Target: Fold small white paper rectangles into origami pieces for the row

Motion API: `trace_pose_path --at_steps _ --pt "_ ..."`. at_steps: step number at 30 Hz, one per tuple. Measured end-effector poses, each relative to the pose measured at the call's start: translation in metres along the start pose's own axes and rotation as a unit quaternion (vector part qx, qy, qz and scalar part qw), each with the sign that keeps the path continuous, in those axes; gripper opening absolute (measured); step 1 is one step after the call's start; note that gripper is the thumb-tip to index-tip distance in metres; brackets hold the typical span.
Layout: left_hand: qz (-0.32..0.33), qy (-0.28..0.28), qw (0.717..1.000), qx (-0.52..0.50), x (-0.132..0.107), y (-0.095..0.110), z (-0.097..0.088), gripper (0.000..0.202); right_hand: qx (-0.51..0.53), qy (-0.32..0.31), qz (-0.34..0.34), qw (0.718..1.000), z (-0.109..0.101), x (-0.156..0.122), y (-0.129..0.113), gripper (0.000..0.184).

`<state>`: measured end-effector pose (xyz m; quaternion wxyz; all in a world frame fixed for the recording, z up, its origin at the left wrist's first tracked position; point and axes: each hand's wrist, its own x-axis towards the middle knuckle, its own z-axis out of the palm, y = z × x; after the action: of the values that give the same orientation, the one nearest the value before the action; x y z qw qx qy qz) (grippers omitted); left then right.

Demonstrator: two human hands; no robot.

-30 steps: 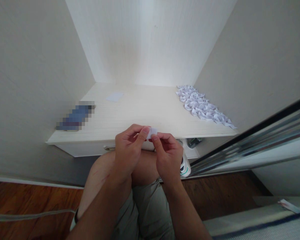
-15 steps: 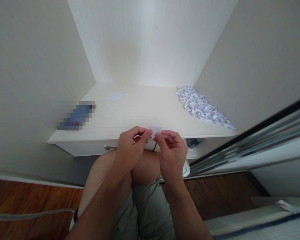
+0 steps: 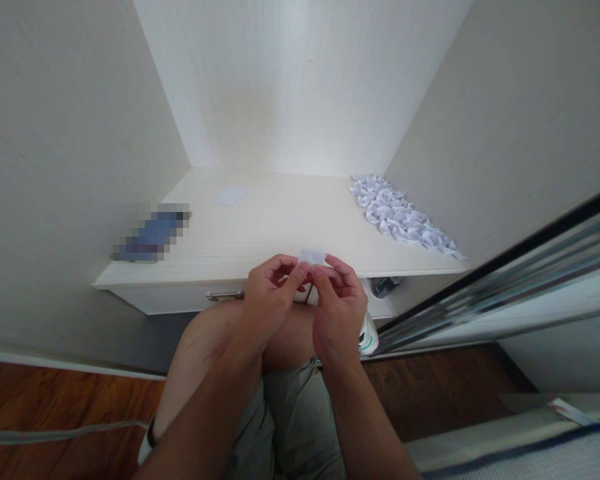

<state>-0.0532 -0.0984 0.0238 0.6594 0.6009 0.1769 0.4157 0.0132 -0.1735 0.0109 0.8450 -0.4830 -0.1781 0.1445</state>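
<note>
A small white piece of paper (image 3: pixel 312 255) is pinched between both my hands above the front edge of the white shelf top (image 3: pixel 280 230). My left hand (image 3: pixel 273 290) grips its lower left side with thumb and fingers. On its lower right side, my right hand (image 3: pixel 340 297) is closed with the thumb pressed down; the two thumbs nearly meet. Part of the paper is hidden behind the thumbs. Farther back lies a flat white sheet of paper (image 3: pixel 230 195). Many folded white paper pieces (image 3: pixel 397 215) lie in rows along the right side.
A pixelated blue, phone-like object (image 3: pixel 153 233) lies at the shelf's left end. Walls enclose the left, back and right. Below the top are a drawer handle (image 3: pixel 225 295) and a dark cylindrical object (image 3: pixel 385 287). A dark-edged sliding rail (image 3: pixel 500 267) crosses at right.
My hands have drawn closer together, the thumbs now nearly touching at the paper's lower edge. The paper has shifted slightly up and right in view.
</note>
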Motion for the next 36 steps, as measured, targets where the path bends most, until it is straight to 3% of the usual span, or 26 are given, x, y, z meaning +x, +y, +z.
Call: trace_pose_path --at_steps 6,14,20,23,26,31,36 --pt "0.001 -0.053 0.998 0.023 0.003 0.005 -0.010 0.031 -0.085 -0.087 -0.014 0.993 -0.006 0.011 -0.012 0.014" --pt "0.006 0.011 1.000 -0.013 -0.001 -0.005 -0.002 0.030 -0.019 -0.093 0.041 0.995 -0.003 0.015 -0.013 0.017" --pt "-0.015 0.025 1.000 -0.010 0.001 -0.006 -0.008 0.033 -0.030 -0.123 0.055 0.991 -0.006 0.019 -0.012 0.021" --pt "0.000 0.004 0.999 -0.035 0.002 -0.005 -0.011 0.038 -0.038 -0.132 0.056 0.989 -0.009 0.021 -0.012 0.028" --pt "0.055 -0.033 0.998 -0.014 0.000 -0.004 -0.015 0.049 -0.042 -0.120 0.045 0.991 -0.010 0.022 -0.014 0.027" --pt "0.125 -0.094 0.987 0.048 -0.003 -0.001 -0.021 0.025 -0.065 -0.107 0.030 0.992 -0.009 0.020 -0.020 0.015" --pt "0.117 -0.122 0.986 -0.010 -0.003 0.002 -0.023 0.035 -0.079 -0.137 -0.010 0.987 -0.011 0.018 -0.032 0.005"
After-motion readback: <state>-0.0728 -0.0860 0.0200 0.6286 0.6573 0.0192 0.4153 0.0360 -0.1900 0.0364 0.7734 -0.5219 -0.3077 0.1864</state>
